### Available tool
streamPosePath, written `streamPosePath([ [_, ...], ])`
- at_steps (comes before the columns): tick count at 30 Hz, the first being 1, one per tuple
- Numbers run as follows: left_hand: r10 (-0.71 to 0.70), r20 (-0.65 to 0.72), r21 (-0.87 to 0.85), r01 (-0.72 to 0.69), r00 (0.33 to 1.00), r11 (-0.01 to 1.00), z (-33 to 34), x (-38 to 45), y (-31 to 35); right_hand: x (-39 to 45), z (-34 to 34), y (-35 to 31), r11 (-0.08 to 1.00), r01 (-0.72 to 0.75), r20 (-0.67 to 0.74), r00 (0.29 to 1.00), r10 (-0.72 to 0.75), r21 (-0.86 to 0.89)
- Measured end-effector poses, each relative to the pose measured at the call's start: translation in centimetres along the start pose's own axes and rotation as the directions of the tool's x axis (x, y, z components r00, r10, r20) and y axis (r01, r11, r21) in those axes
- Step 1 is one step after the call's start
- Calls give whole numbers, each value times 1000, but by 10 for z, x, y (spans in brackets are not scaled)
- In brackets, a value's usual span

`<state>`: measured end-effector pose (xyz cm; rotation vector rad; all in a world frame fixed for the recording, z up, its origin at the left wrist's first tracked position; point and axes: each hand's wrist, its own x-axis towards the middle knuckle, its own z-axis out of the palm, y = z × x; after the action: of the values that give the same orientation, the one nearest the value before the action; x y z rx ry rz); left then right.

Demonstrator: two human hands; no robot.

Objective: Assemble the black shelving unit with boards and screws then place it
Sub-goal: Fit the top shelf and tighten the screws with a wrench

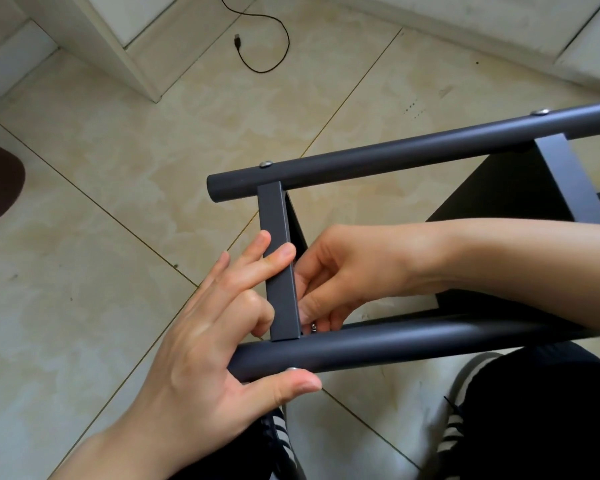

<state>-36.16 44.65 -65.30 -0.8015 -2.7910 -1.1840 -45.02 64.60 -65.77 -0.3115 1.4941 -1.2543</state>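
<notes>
Crossbar (280, 268): flat grey bar spanning the two round tubes; taken as the landmark for every entry below.
Near tube (395, 344): meets the crossbar's lower end, above your knees; a screw head (291, 369) shows on its outer side.
Far tube (413, 150): meets the crossbar's upper end, with two screws already seated on top, one of them (266, 164) directly over the joint.
Left hand (219, 341): left of the crossbar; your fingers (257, 252) lie spread along its face while the thumb presses under the near tube, probably to steady the joint.
Right hand (347, 271): right of the crossbar; your fingers are curled in behind it, pinching close to a small silver fastener (313, 327) at the lower joint, likely threading it.
Black board (499, 188): right of the crossbar, between the tubes.
Shelving unit: lying on its side over the tiled floor (101, 168).
USB cable (257, 39): well beyond the crossbar, on the floor.
Writing: none legible; the striped shoes carry no readable brand.
</notes>
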Motion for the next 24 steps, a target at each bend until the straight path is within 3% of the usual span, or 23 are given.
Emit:
streamPosePath([
  [15,13,-20,2,-13,1000,1000,1,0,1,-1,1,-5,994,-70,23,997,69,78],
  [24,14,-25,0,-14,1000,1000,2,-1,-1,-2,-3,-3,986,-26,16,1000,23,166],
])
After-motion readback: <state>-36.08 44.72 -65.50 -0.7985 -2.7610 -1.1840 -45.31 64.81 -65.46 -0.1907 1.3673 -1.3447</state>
